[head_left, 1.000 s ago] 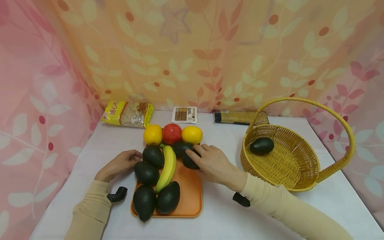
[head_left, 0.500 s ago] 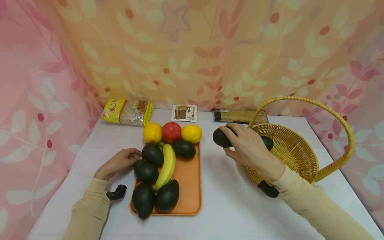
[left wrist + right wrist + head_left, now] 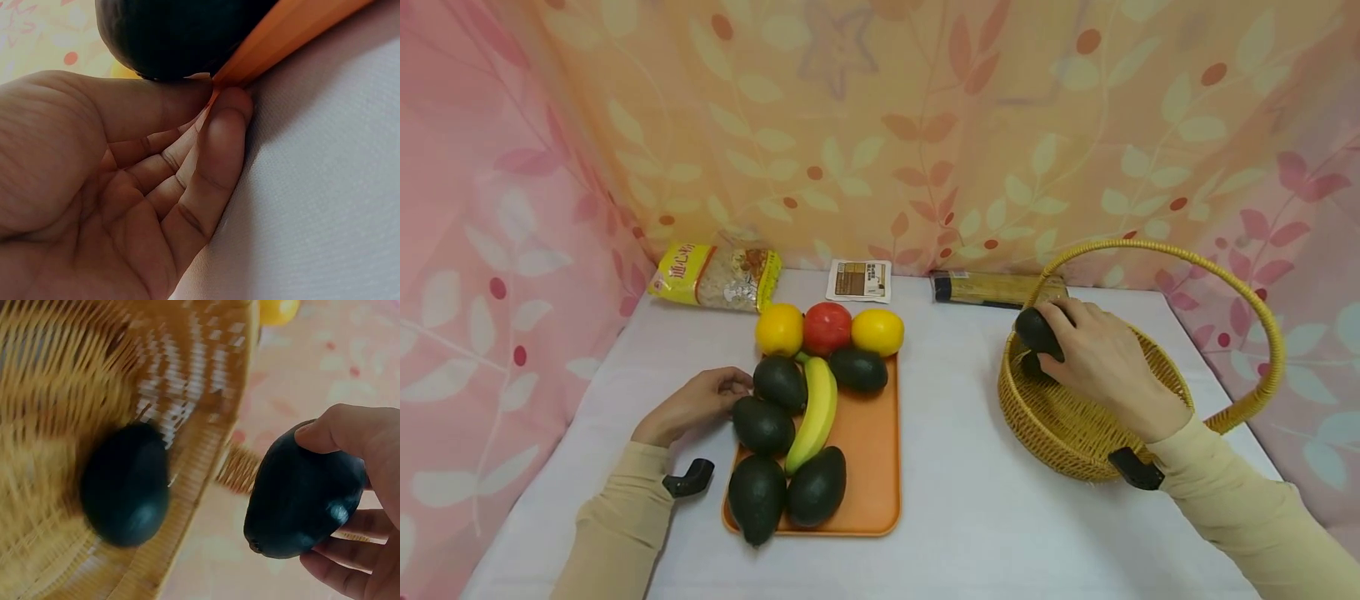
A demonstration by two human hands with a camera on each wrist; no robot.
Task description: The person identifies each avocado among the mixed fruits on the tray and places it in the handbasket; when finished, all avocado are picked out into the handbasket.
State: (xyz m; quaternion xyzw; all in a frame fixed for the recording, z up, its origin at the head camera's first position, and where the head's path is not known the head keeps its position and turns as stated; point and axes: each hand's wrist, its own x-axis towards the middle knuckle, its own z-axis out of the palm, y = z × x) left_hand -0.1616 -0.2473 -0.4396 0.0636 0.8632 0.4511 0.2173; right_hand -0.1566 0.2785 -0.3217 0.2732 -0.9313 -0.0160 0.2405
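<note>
The dark avocado [image 3: 1037,332] is held up at the left side of the wicker basket [image 3: 1060,446], over its rim and not yet lying on the weave inside. Half a second ago it was over the cloth left of the basket; now it has reached the basket, so this carry seems nearly complete, with only the letting-go left. The right hand [image 3: 1097,354] grips it, thumb on one side and fingers bent around the other, spread just as wide as the fruit. Inside the basket lies another avocado [image 3: 125,484]. Well left of the basket sits the orange tray [image 3: 868,475], where five more avocados [image 3: 817,487] lie around a banana [image 3: 814,415]. At the tray's side away from the basket, the left hand [image 3: 696,404] pinches the edge between thumb and curled fingers, perhaps steadying it. Just behind the basket's left side lies a long packet [image 3: 996,289].
</note>
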